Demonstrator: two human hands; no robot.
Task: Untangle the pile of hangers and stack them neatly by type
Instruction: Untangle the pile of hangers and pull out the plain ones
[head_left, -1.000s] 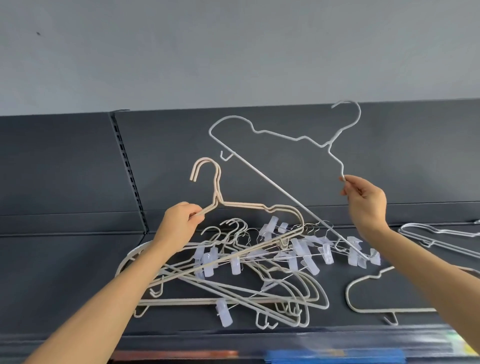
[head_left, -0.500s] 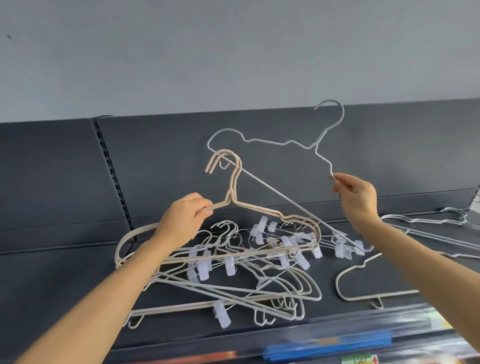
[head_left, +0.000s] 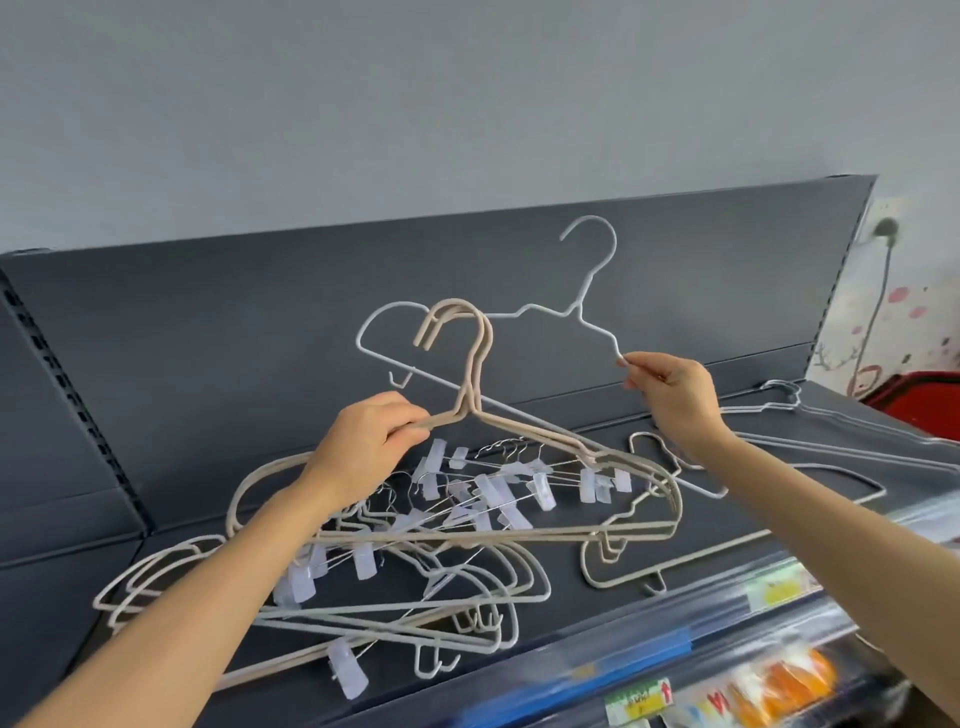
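Note:
My left hand (head_left: 371, 444) grips two beige hangers (head_left: 470, 374) by the shoulder just below their hooks and holds them upright above the pile. My right hand (head_left: 670, 389) pinches the shoulder wire of a thin white hanger (head_left: 584, 306), lifted behind the beige pair with its hook pointing up. Below lies the tangled pile (head_left: 415, 561) of beige and white hangers mixed with wire clip hangers whose translucent clips (head_left: 493, 493) stick out. One beige hanger (head_left: 623, 582) lies flat to the right of the pile.
All of it rests on a dark grey shelf (head_left: 78, 597) with an upright back panel. More white wire hangers (head_left: 831, 441) lie at the far right of the shelf. The shelf's front edge (head_left: 597, 660) carries price labels, with packaged goods below. A red object (head_left: 919, 400) sits far right.
Both hands moved left across the shelf in view and my left hand raised the beige pair higher. The white hanger's hook now stands more upright. The view tilted right.

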